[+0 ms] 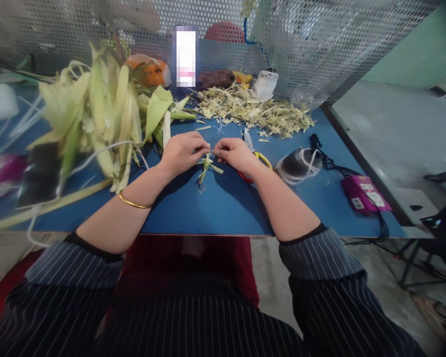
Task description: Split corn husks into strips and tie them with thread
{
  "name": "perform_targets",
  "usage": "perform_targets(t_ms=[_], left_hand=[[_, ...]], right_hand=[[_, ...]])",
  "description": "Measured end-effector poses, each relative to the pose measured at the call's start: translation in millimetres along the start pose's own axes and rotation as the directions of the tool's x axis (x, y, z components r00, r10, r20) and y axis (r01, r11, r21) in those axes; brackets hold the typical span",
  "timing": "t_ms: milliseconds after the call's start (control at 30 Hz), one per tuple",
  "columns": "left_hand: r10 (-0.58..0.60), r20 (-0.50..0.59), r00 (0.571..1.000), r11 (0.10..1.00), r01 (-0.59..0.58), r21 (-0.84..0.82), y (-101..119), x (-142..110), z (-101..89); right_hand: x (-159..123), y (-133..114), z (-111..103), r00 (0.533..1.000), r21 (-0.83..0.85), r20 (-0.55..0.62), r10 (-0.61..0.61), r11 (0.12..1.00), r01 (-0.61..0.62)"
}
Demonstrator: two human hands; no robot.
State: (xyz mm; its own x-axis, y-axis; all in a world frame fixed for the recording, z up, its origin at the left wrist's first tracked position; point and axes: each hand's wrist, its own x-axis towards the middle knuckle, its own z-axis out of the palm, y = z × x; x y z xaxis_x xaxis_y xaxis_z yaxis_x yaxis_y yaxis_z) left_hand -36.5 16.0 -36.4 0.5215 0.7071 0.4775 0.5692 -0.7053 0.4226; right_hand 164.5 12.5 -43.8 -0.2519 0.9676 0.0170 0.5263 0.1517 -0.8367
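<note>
Handcraft workshop. The setting is indicated by a blue-topped workbench (pixel 215 213) backed by a perforated metal panel (pixel 301 54), bearing piled corn husks (pixel 107 106), a heap of shredded trimmings (pixel 256 113) and scissors (pixel 248 139); a bare grey floor (pixel 386 119) and plain green wall (pixel 412 54) adjoin.

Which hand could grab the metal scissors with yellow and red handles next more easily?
Probably the right hand: the scissors lie beside it. The left hand is farther away, pinching the small green husk piece.
</note>
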Motion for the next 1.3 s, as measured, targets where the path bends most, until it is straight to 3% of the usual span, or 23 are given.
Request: perform_targets(t_ms=[100,200,333,433,533,633,800,933,1033,1133,1300], left_hand=[[0.019,0.033,0.999,0.996,-0.022,0.087,2,0,-4.0],[0.033,0.120,0.992,0.982,-0.055,0.183,0,1,-6.7],[0.029,0.206,0.978,0.969,-0.078,0.235,-7,1,-7.4],[-0.007,0.195,0.981,0.960,-0.049,0.277,-11,1,-5.6],[-0.058,0.189,0.980,0.946,-0.006,0.323,-13,1,-3.0],[-0.097,0.197,0.976,0.942,0.026,0.334,-12,0,-0.4],[-0.124,0.182,0.976,0.954,0.067,0.292,-13,-1,2.7],[-0.169,0.128,0.977,0.971,0.143,0.189,-14,1,3.1],[-0.264,0.032,0.964,0.963,0.265,-0.048,-9,4,3.8],[-0.345,-0.011,0.939,0.881,0.319,-0.349,-2,5,6.4],[-0.353,0.079,0.932,0.702,0.320,-0.636,8,5,10.0]], right_hand=[[1,1,-5,0.999,-0.244,-0.040,-0.001,0.970,-0.009],[2,3,-11,0.993,-0.500,-0.113,-0.038,0.865,-0.024],[3,4,-15,0.989,-0.543,-0.145,-0.034,0.838,-0.051],[1,-1,-17,0.993,-0.397,-0.118,0.022,0.915,-0.068],[-3,-9,-17,0.994,-0.032,-0.036,0.102,0.994,-0.103],[-6,-17,-13,0.992,0.293,0.018,0.124,0.948,-0.124],[-6,-19,-2,0.988,0.598,0.039,0.146,0.789,-0.141],[-4,-17,-1,0.985,0.671,0.076,0.157,0.722,-0.167],[-3,-15,0,0.986,0.662,0.034,0.162,0.736,-0.144],[-1,-12,2,0.989,0.658,0.043,0.143,0.740,-0.136],[2,-9,6,0.989,0.675,0.066,0.133,0.724,-0.143]])
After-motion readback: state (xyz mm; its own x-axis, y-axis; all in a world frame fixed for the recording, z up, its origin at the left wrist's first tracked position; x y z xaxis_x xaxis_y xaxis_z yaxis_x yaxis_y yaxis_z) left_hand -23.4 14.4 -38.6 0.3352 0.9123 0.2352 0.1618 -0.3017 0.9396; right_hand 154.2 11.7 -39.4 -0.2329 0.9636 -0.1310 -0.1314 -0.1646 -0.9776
